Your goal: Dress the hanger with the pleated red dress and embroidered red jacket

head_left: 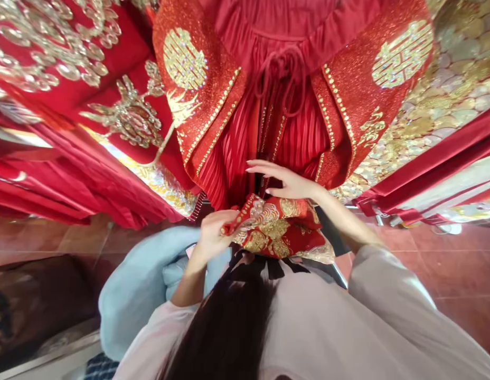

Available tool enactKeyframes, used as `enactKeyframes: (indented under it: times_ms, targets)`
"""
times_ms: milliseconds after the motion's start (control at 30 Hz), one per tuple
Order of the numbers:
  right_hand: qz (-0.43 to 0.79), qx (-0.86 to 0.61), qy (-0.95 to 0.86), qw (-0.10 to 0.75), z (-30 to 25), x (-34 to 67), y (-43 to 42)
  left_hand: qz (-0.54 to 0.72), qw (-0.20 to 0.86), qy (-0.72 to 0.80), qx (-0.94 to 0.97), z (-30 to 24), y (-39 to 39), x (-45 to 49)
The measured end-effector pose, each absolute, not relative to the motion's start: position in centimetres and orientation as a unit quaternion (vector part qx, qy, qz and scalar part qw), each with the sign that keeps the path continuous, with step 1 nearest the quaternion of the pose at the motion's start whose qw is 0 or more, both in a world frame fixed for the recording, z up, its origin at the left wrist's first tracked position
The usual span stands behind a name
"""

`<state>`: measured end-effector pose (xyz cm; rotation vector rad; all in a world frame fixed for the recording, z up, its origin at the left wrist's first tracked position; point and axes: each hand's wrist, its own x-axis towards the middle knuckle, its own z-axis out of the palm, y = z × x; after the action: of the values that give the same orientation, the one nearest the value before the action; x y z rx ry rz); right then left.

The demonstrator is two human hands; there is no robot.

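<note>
My left hand [212,233] is closed on the edge of a folded red cloth with gold embroidery [280,227], held in front of my chest. My right hand [282,180] is open, fingers stretched out flat, resting on the top of that cloth and just in front of a hanging red pleated skirt [284,134]. The skirt has a red drawstring bow [283,71] at its waist and glittering red panels with gold emblems [184,60] on both sides.
More red and gold embroidered garments [71,79] hang at the left, and a gold scaled fabric [454,68] hangs at the right. A pale blue bundle [142,279] lies below my left arm. The floor is red-brown tile [459,274]. My dark hair [229,327] hangs down.
</note>
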<state>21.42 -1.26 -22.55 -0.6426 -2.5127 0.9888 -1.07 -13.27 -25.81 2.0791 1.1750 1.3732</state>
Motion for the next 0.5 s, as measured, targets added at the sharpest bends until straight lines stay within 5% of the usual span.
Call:
enactKeyframes:
  times_ms: [100,233,300,400,500]
  targets:
    - [0.492,-0.087,-0.866,0.019,-21.7,18.4,1.5,0.517,0.076,0.413,0.746,-22.6,-12.6,-3.4]
    - [0.483,-0.051,-0.869,-0.1,-19.6,16.3,2.2,0.487,-0.02,0.424,0.763,-20.9,-11.7,-5.6]
    - [0.403,-0.088,-0.909,-0.056,-18.0,16.4,2.1,0.467,-0.073,0.437,0.765,-20.7,-11.6,-6.4]
    - [0.234,-0.168,-0.95,0.12,-15.3,16.9,1.5,0.459,-0.143,0.455,0.75,-20.2,-11.8,-7.3]
    - [0.16,-0.238,-0.908,0.305,-12.8,16.9,0.5,0.472,-0.091,0.428,0.765,-19.1,-11.7,-8.4]
